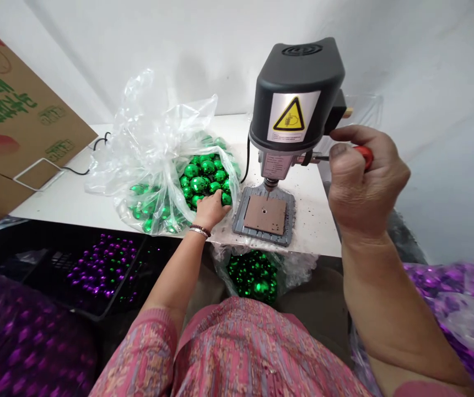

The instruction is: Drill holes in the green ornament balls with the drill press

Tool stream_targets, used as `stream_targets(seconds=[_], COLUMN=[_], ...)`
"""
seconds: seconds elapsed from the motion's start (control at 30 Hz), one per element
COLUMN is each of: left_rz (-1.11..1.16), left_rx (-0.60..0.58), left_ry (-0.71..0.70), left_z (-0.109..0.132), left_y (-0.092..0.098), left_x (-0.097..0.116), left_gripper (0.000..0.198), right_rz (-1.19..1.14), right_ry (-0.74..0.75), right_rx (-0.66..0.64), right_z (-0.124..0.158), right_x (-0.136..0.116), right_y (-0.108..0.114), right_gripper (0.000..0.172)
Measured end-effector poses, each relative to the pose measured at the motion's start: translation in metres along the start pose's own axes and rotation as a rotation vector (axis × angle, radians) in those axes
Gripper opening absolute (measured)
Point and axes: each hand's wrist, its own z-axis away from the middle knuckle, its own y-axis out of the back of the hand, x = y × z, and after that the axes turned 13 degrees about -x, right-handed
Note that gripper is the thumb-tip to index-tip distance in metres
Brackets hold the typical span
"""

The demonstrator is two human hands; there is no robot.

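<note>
My left hand (212, 212) reaches over the rim of a clear plastic bag (151, 140) on the white table. Its fingers and thumb are apart, touching the shiny green balls (199, 184) inside; the fingertips are partly hidden among them. My right hand (367, 179) is closed round the red-knobbed feed lever (364, 158) on the right side of a small bench drill press (297, 96). Below its drill bit (269, 193) lies a brown square plate (265, 214) with a small hole, on the grey base (240, 229). No ball sits on the plate.
A cardboard box (17, 121) stands at the left. Dark crumbs lie round the drill base. Below the table edge hang green balls (253, 275) in a plastic bag. A black crate (55, 259) holds purple and green balls. Bags of purple balls (22, 336) flank me.
</note>
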Motion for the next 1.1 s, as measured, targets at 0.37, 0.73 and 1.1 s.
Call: stream_targets(seconds=[0.37, 0.73, 1.1], left_rz=[1.011, 0.644, 0.609], left_rx=[-0.069, -0.047, -0.108], left_ry=[-0.53, -0.383, -0.3], left_z=[0.047, 0.045, 0.025], left_y=[-0.02, -0.022, -0.02], left_x=[0.013, 0.026, 0.047], left_gripper=[0.067, 0.065, 0.069], right_rz=[-0.026, 0.092, 0.1], right_ry=[0.047, 0.027, 0.044], right_rx=[-0.037, -0.143, -0.168], right_z=[0.003, 0.004, -0.001], right_x=[0.002, 0.008, 0.005], right_y=[-0.001, 0.003, 0.005], right_gripper=[0.03, 0.025, 0.022])
